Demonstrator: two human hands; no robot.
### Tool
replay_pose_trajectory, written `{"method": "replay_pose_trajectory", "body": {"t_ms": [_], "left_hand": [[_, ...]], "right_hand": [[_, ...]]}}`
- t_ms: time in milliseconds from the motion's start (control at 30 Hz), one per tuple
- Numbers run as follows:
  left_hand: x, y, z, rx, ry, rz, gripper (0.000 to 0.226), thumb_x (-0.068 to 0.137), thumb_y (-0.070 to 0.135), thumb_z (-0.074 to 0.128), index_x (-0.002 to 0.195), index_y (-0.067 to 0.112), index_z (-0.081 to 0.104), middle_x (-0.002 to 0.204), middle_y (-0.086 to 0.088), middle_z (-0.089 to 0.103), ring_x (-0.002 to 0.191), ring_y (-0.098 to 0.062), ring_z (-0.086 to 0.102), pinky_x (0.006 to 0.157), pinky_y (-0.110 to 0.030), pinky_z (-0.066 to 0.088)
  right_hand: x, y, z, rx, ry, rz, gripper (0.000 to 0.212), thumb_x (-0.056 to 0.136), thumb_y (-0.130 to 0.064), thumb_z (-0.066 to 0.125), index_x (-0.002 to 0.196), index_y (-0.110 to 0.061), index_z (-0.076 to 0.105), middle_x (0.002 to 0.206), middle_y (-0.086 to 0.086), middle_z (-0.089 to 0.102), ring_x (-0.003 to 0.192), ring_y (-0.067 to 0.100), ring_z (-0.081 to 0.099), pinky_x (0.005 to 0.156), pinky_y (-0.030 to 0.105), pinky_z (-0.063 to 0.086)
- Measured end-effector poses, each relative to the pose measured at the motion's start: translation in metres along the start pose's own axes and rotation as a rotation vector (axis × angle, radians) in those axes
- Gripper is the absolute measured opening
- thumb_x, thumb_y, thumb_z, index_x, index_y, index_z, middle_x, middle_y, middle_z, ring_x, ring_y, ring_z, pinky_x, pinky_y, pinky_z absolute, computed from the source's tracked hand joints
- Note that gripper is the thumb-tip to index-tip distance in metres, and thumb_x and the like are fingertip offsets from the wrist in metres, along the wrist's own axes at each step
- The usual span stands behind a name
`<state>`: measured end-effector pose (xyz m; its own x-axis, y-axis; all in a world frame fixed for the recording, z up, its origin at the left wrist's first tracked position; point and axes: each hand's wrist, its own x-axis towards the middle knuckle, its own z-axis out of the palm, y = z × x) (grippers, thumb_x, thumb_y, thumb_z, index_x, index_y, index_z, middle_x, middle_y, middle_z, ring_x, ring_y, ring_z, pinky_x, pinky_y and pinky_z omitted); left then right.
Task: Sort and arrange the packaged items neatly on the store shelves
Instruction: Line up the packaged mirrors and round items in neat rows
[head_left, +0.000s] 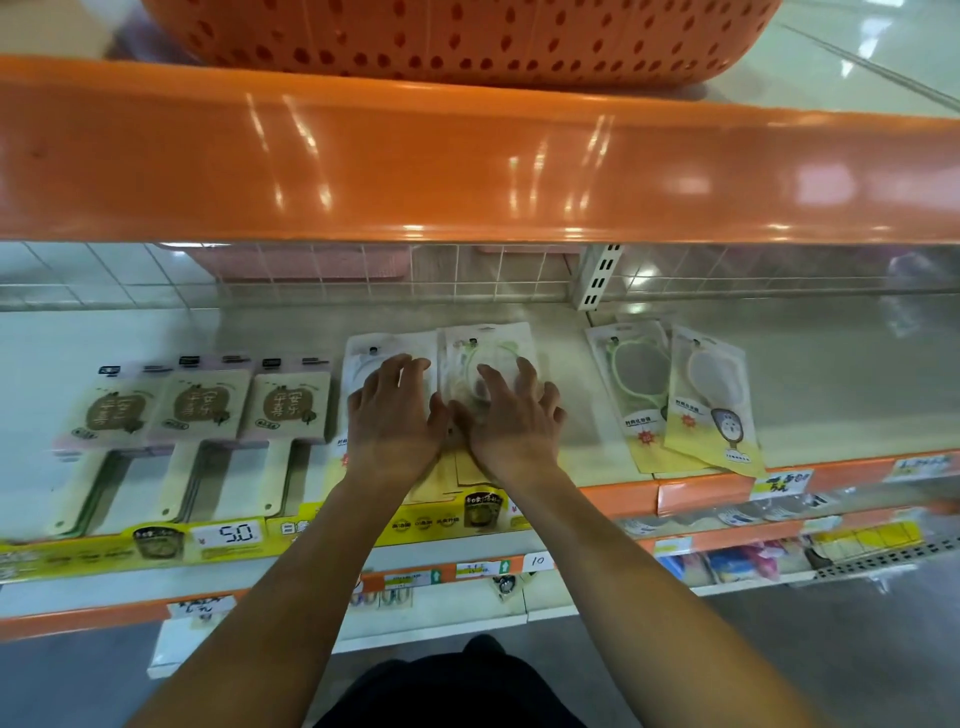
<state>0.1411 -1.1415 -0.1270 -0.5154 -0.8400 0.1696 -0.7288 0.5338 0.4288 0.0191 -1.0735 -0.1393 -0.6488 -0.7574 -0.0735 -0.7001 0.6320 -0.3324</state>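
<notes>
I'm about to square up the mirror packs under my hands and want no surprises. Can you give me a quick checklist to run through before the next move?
1. Left hand flat on the white-framed pack: ok, fingers spread on top.
2. Right hand on the green-framed pack: ok, fingers spread on top.
3. The two piles side by side, edges parallel: ok, roughly.
4. The two packs to the right straight: not ok, they lie tilted and overlap.
5. The three paddle-shaped packs on the left in a row: ok.
6. How many packs lie in each pile under the hands: cannot tell.
</notes>
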Motion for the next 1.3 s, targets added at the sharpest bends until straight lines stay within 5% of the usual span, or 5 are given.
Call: {"method": "replay_pose_trajectory", "body": {"t_ms": [533, 767, 900, 1300], "left_hand": [[-0.007, -0.015, -0.007, -0.021, 0.001, -0.017, 0.045, 0.089, 0.028, 0.053, 0.132, 0.017, 0.048, 0.141, -0.005, 0.046, 0.129, -0.028, 0.044, 0.103, -0.045, 0.038], [-0.003, -0.010, -0.004, -0.023, -0.002, 0.015, 0.044, 0.088, 0.028, 0.053, 0.131, 0.016, 0.049, 0.139, -0.006, 0.048, 0.126, -0.030, 0.046, 0.099, -0.045, 0.039], [-0.002, 0.006, 0.006, -0.023, -0.017, 0.047, 0.044, 0.088, 0.029, 0.053, 0.130, 0.017, 0.049, 0.136, -0.006, 0.049, 0.123, -0.030, 0.047, 0.096, -0.044, 0.038], [0.006, 0.094, 0.051, -0.032, -0.110, 0.189, 0.047, 0.086, 0.031, 0.053, 0.131, 0.019, 0.046, 0.139, -0.004, 0.046, 0.124, -0.028, 0.044, 0.099, -0.043, 0.035]], "right_hand": [[-0.005, -0.007, 0.011, -0.043, 0.043, -0.041, 0.045, 0.087, -0.067, 0.044, 0.123, -0.043, 0.038, 0.147, 0.000, 0.024, 0.125, 0.040, 0.031, 0.097, 0.048, 0.030], [-0.004, -0.002, 0.009, 0.012, 0.033, -0.030, 0.056, 0.087, -0.073, 0.036, 0.136, -0.045, 0.032, 0.155, -0.003, 0.018, 0.137, 0.042, 0.021, 0.109, 0.052, 0.025], [-0.004, 0.012, -0.001, 0.085, 0.081, -0.001, 0.060, 0.089, -0.067, 0.042, 0.143, -0.043, 0.031, 0.158, -0.005, 0.017, 0.146, 0.039, 0.010, 0.114, 0.052, 0.017], [-0.004, 0.103, -0.030, 0.061, 0.224, 0.139, 0.057, 0.089, -0.054, 0.051, 0.141, -0.033, 0.041, 0.153, 0.002, 0.030, 0.142, 0.039, 0.022, 0.113, 0.054, 0.023]]}}
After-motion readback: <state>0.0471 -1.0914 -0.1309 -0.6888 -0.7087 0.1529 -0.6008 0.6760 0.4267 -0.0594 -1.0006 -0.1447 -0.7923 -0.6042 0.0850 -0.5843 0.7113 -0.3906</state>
